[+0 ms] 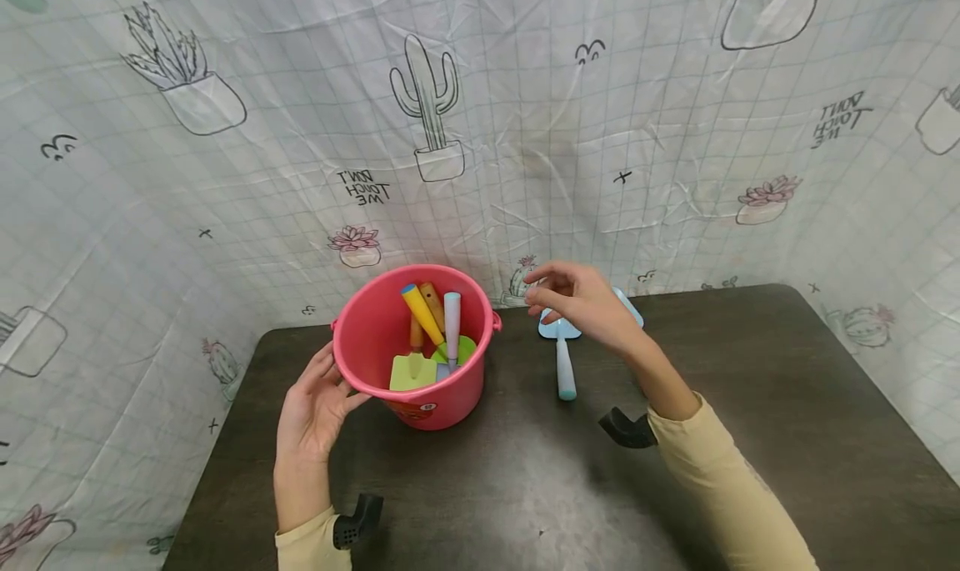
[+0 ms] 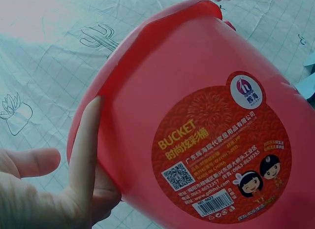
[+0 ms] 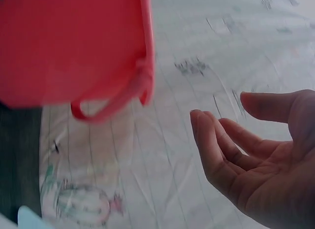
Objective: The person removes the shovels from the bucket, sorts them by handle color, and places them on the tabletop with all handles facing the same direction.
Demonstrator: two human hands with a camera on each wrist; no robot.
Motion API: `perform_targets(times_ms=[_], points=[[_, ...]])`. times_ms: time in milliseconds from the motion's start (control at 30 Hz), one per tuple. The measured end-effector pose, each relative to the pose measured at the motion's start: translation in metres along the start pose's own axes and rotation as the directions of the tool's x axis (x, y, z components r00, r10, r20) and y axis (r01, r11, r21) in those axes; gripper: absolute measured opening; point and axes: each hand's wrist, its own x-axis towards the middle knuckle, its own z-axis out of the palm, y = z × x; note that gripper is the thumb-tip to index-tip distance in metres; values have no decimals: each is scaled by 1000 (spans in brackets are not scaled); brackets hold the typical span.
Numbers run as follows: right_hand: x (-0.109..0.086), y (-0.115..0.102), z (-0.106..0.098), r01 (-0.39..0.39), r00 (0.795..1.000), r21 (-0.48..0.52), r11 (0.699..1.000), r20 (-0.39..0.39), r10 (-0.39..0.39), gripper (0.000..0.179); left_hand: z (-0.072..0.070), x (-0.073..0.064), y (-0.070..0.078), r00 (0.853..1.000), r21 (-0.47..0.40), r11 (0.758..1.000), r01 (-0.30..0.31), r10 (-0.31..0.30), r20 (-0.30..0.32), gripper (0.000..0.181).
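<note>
A pink plastic bucket (image 1: 442,408) stands tilted toward me on the dark table. My left hand (image 1: 311,413) holds it by the rim on its left front side, with fingers and thumb against the outside. Inside lie garden hand tools: a yellow handle (image 1: 423,314) with a blue end, a pale lilac handle (image 1: 452,325), brown handles, and a yellow-green shovel blade (image 1: 412,373). My right hand (image 1: 577,300) hovers right of the bucket, fingers loosely bent, holding nothing. Below it lies a light blue trowel (image 1: 564,367), its blade partly hidden by the hand.
Another light blue blade (image 1: 628,307) shows behind my right wrist. A patterned white cloth (image 1: 525,137) hangs behind and at both sides of the dark table (image 1: 495,504). In the right wrist view, the bucket's handle (image 3: 110,108) hangs at its rim.
</note>
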Motion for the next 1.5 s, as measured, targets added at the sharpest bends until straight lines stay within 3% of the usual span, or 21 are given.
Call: perform_targets(times_ms=[333,600,800,1033,1167,1367,1500], points=[[30,-12,46,-15,996,10,1000,85,14,39,2,2,-2,1000,18,1000,11,-11,-6,45],[48,-12,71,-35,989,10,999,147,33,36,2,2,-2,1000,15,1000,19,-19,-12,47],[63,-14,86,72,977,-193,978,213,-29,32,0,1,-1,1000,-13,1000,17,-17,4,46],[75,-18,98,71,971,-336,939,240,12,32,-1,0,0,1000,-33,999,12,-12,6,45],[80,-17,105,134,949,-344,930,316,-20,30,-2,0,0,1000,-26,1000,6,-6,-1,43],[88,-15,112,85,887,-187,979,461,11,19,-2,1,0,1000,-1,1000,16,-16,23,46],[97,-14,114,134,851,-234,963,525,9,18,-1,2,0,1000,-5,1000,22,-22,20,47]])
